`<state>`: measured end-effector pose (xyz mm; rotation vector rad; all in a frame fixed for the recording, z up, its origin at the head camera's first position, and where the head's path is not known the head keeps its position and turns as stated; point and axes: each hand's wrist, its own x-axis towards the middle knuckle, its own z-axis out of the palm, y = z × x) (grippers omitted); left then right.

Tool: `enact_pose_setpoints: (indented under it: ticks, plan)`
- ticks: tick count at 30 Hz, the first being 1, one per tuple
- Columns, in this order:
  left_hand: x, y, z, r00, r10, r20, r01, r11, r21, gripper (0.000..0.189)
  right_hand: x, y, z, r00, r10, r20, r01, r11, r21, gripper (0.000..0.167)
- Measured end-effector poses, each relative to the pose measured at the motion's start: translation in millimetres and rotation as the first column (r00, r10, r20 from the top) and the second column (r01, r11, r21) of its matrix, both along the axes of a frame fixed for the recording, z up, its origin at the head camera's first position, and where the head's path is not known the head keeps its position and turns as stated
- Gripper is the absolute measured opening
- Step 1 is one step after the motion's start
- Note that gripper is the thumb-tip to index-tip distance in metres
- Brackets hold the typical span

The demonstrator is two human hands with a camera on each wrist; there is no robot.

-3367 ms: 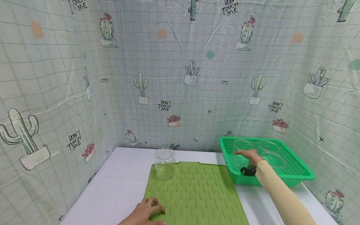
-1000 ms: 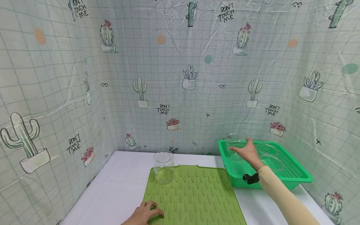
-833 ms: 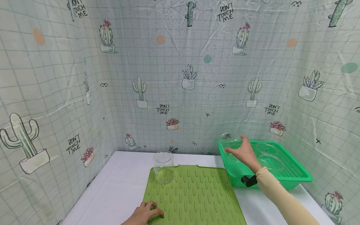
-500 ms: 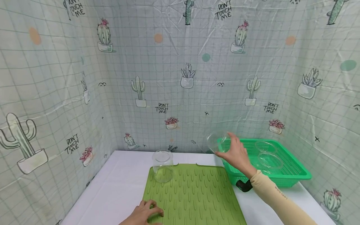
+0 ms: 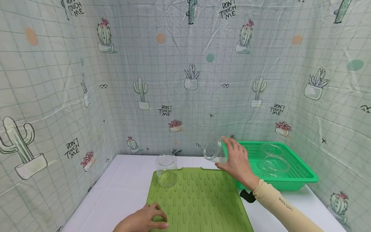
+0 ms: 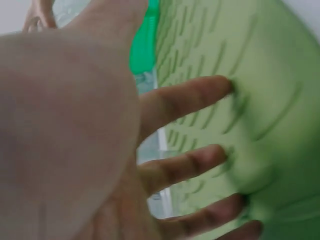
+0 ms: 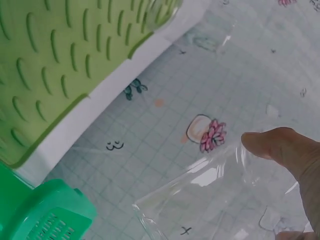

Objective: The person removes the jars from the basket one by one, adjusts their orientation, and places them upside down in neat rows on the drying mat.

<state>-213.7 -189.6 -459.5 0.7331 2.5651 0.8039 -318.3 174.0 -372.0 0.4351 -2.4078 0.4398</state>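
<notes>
My right hand (image 5: 237,161) grips a clear cup (image 5: 213,153) between thumb and fingers. The cup is tilted on its side in the air, above the far right part of a green ridged mat (image 5: 203,199). In the right wrist view the thumb (image 7: 280,145) presses on the cup's see-through wall (image 7: 210,195). My left hand (image 5: 145,217) is at the mat's near left edge; its fingers (image 6: 187,102) reach onto the mat with nothing held. A second clear cup (image 5: 166,170), seemingly upside down, stands on the mat's far left corner.
A green plastic basket (image 5: 310,177) stands on the right of the white table (image 5: 116,187), with clear cups (image 5: 275,164) inside it. A cactus-print curtain (image 5: 188,106) closes off the back and both sides.
My right hand has lifted a cup out of the basket and carried it left toward the mat, tipping it sideways. The left hand has stayed at the mat's edge.
</notes>
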Motion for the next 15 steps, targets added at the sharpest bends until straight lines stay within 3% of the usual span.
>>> enact_pose_setpoints:
  ticks: [5, 9, 12, 15]
  plan:
    - [-7.1, 2.3, 15.5, 1.0, 0.005, -0.011, -0.006, 1.0, -0.012, 0.039, 0.8, -3.4, -4.3, 0.998, 0.025, -0.057, -0.022, 0.998, 0.05, 0.106]
    - [-17.4, 5.3, 24.7, 0.995, 0.091, 0.04, -0.093, 0.994, 0.049, 0.051, 2.4, -7.1, -7.6, 0.995, 0.046, -0.09, -0.038, 0.995, 0.087, 0.107]
    - [-25.8, 10.5, 33.2, 0.981, 0.184, 0.066, -0.191, 0.973, 0.129, 0.067, 4.6, -10.1, -9.0, 0.992, 0.052, -0.118, -0.039, 0.993, 0.109, 0.106]
    - [-34.4, 18.2, 43.7, 0.962, 0.26, 0.088, -0.273, 0.935, 0.228, 0.076, 6.4, -13.0, -9.3, 0.989, 0.055, -0.136, -0.038, 0.992, 0.122, 0.106]
